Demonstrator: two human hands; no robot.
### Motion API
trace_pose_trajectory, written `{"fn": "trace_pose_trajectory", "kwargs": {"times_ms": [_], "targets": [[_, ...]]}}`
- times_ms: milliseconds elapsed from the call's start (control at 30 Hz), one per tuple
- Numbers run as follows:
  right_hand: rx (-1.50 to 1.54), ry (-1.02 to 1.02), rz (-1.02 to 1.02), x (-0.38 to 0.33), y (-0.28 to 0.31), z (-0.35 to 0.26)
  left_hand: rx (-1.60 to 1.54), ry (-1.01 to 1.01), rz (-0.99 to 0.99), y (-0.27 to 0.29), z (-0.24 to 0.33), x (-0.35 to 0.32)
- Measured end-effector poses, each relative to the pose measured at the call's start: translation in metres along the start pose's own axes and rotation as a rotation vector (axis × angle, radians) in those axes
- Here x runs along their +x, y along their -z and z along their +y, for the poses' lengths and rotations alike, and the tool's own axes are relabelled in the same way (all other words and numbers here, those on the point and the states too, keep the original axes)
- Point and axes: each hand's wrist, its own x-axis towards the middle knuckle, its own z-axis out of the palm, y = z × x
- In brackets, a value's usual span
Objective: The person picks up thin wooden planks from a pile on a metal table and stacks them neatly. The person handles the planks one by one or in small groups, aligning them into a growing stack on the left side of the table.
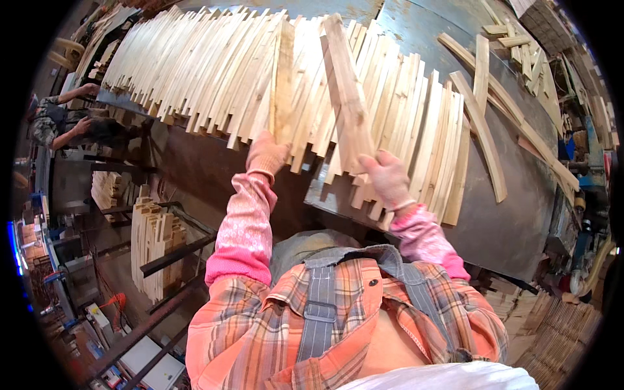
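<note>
My left hand (266,156), in a pale pink knit glove, is closed round the near end of a yellowish wooden slat (283,81). The slat points away from me across a long row of pale slats (195,62). My right hand (388,180), gloved too, grips the near end of a wider, pinkish-brown wooden board (348,97). This board lies slanted over the row, its far end leaning left; whether it is one piece or two pressed together I cannot tell. The row's slats lie side by side on a metal table (513,162), with uneven near ends.
Loose curved slats (480,136) lie at the right, and a pile of offcuts (520,49) is farther back. Another person (71,120) stands at the table's left end. Stacked slats (156,240) stand below left beside dark metal bars (175,253). More wood stacks (552,338) sit lower right.
</note>
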Motion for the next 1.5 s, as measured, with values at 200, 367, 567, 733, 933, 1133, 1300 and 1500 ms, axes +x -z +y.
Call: {"fn": "trace_pose_trajectory", "kwargs": {"times_ms": [200, 367, 567, 733, 933, 1133, 1300, 1500], "targets": [[-0.509, 0.100, -0.500, -0.009, -0.089, -0.056, -0.441, -0.180, -0.296, -0.024, -0.031, -0.055], [-0.340, -0.004, -0.432, 0.003, -0.088, -0.071, -0.831, -0.123, -0.411, -0.050, -0.040, -0.056], [-0.355, 0.001, -0.282, 0.012, -0.105, -0.084, -0.969, -0.184, -0.557, -0.023, -0.051, -0.050], [-0.163, -0.119, -0.067, -0.030, -0.100, -0.077, -0.447, -0.330, -0.304, 0.008, 0.021, -0.039], [-0.494, 0.532, -0.178, -0.063, -0.245, -0.175, -0.627, 0.187, 0.172, 0.131, -0.130, 0.074], [-0.499, 0.638, -0.543, -0.036, -0.419, -0.294, -0.696, 0.119, 0.304, 0.296, -0.372, 0.160], [-0.566, 0.463, -0.781, -0.025, -0.532, -0.337, -0.268, 0.400, 0.437, 0.426, -0.618, 0.214], [-0.820, 0.229, -0.839, -0.010, -0.615, -0.350, 0.084, 0.588, 0.379, 0.433, -0.867, 0.234]]}}
